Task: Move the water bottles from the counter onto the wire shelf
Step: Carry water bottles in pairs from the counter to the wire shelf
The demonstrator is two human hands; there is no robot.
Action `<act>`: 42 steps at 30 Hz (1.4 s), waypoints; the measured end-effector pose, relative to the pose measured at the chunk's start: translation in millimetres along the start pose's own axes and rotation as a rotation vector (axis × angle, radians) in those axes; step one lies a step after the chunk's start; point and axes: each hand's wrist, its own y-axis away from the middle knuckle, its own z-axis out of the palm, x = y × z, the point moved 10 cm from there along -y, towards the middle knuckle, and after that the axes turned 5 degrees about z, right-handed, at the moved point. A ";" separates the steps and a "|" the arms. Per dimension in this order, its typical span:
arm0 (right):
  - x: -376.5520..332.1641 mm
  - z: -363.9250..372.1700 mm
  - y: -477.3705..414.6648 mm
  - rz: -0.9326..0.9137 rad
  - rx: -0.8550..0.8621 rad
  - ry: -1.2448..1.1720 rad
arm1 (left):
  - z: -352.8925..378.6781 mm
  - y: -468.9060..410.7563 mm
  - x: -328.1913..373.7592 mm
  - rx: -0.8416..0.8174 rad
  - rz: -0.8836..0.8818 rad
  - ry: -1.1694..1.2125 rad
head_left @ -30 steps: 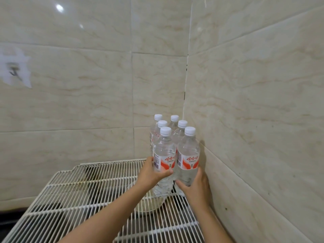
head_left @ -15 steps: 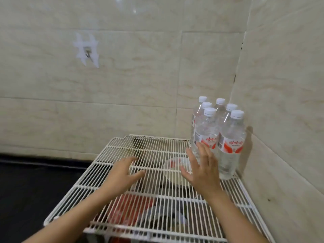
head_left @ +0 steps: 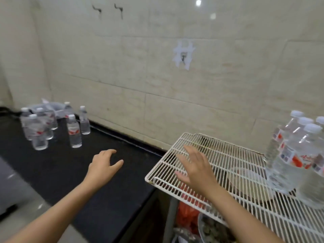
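Both hands are empty, fingers spread. The left hand hovers over the black counter; the right hand hovers over the shelf near its left edge. Bottles stand at the counter's far left, bare counter between. More bottles crowd the shelf's right end.

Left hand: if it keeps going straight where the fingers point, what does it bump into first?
Probably nothing soon. The left hand points up-right over the bare black counter; the tiled wall looks first in line, though depth is unclear.
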 end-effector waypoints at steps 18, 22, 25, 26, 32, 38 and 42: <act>-494.4 49.6 -164.0 -0.402 -0.045 -0.462 | -337.4 193.9 -397.4 0.451 -0.581 -0.087; -565.5 58.4 -165.3 -0.477 -0.080 -0.513 | -368.2 240.0 -442.1 0.510 -0.687 -0.097; -597.4 67.3 -165.6 -0.514 -0.114 -0.530 | -371.7 256.4 -461.3 0.517 -0.741 -0.106; -604.6 73.0 -167.2 -0.520 -0.139 -0.529 | -370.3 257.5 -465.6 0.514 -0.744 -0.109; -631.5 130.8 -191.2 -0.451 -0.310 -0.547 | -363.3 232.3 -494.7 0.487 -0.755 -0.116; -653.6 207.6 -246.7 -0.326 -0.422 -0.584 | -363.2 164.2 -538.4 0.499 -0.730 -0.024; -660.3 259.7 -291.8 -0.197 -0.508 -0.724 | -370.9 110.7 -577.5 0.486 -0.745 -0.010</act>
